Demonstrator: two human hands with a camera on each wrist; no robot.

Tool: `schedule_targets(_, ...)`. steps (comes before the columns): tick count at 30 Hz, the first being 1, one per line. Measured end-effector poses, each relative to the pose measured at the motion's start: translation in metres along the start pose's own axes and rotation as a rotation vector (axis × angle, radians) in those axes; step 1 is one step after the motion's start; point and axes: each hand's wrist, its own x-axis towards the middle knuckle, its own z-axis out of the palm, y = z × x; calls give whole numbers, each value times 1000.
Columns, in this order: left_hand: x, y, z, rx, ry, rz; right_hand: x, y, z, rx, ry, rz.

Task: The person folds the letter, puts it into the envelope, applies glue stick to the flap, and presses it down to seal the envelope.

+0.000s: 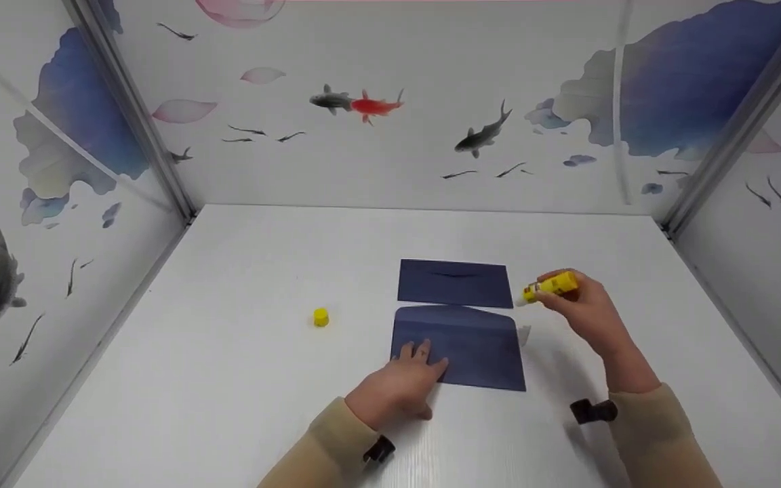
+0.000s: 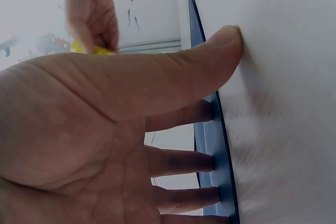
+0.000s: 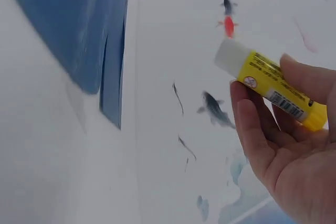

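Note:
A dark blue envelope (image 1: 472,346) lies on the white table with its flap side toward the far edge. My left hand (image 1: 401,383) rests on its lower left part, fingertips pressing the paper and thumb off to the side on the table. Just beyond it lies a second dark blue piece (image 1: 455,285), flat, with a small slit-like mark. My right hand (image 1: 590,308) holds an uncapped yellow glue stick (image 3: 278,85) between thumb and fingers, above the table at the right of the blue pieces. The glue stick's white end points left, toward the papers.
The yellow cap (image 1: 321,317) stands on the table left of the envelope. A small pale scrap or shadow (image 1: 524,334) shows at the envelope's right edge. White walls with painted fish (image 1: 482,132) enclose the table at the back and sides.

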Motion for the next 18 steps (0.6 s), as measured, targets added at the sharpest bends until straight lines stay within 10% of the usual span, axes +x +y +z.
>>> schedule_targets(9, 3, 1, -2, 25, 65, 4, 3, -25, 48, 497, 9, 130)
schedule_targets(18, 4, 4, -5, 51, 122, 7, -3, -36, 84, 734, -23, 149)
